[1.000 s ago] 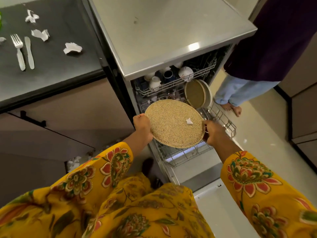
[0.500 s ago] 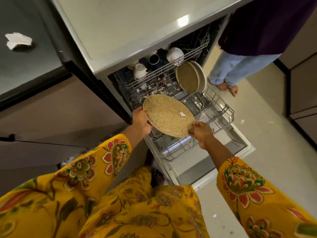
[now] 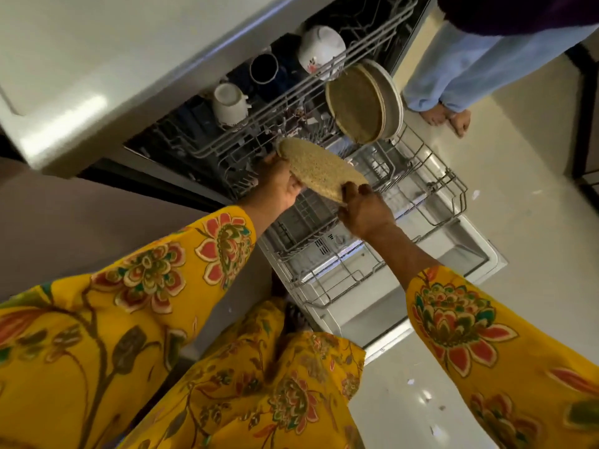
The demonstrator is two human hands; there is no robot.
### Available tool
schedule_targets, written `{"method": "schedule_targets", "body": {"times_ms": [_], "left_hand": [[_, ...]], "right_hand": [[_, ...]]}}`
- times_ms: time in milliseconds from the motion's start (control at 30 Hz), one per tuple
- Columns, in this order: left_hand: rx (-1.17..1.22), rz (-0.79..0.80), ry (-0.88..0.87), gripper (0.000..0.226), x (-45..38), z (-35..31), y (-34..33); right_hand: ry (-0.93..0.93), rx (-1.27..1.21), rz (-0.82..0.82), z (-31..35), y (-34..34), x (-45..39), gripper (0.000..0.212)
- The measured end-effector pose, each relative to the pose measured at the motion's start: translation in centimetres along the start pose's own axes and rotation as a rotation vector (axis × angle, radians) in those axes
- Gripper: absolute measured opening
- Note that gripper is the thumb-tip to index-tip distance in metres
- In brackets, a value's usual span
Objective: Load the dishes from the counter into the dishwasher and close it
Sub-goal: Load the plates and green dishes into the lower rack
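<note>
The speckled plate, tilted above the lower rack of the open dishwasher, looks rigid, rather light and probably breakable, so the left hand and right hand sensibly grasp it by opposite rim edges.

A person wears a loose mustard-yellow garment printed with large red, green and cream flowers on dark trailing stems. The left sleeve and right sleeve are wide and end short of the wrists, leaving the forearms, left hand and right hand bare.
</note>
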State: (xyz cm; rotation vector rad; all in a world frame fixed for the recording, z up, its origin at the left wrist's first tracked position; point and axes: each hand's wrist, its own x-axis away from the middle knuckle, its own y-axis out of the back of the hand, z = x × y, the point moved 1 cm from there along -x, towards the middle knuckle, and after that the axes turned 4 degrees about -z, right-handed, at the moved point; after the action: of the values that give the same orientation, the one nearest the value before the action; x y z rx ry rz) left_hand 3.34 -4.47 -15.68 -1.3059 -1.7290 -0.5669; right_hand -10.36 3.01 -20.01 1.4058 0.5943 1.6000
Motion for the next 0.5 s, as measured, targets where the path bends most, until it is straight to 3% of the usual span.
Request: {"method": "schedule_targets", "body": {"times_ms": [133,300,500], "left_hand": [[-0.037,0.104,-0.029,0.040,-3.6,-1.2,-2.1],[-0.081,0.141,-0.002,0.040,-7.4,-2.0,-2.6],[-0.064,0.000,0.125,0.037,-9.8,0.7,0.9]], "right_hand": [[0.026,0.168,-0.092,-0.1,0.7,-3.5,0.040],[-0.052,0.049,-0.189,-2.0,1.1,-9.1,0.030],[-0.158,-0.073,-0.196,-3.5,1.9,-15.4,0.037]]}}
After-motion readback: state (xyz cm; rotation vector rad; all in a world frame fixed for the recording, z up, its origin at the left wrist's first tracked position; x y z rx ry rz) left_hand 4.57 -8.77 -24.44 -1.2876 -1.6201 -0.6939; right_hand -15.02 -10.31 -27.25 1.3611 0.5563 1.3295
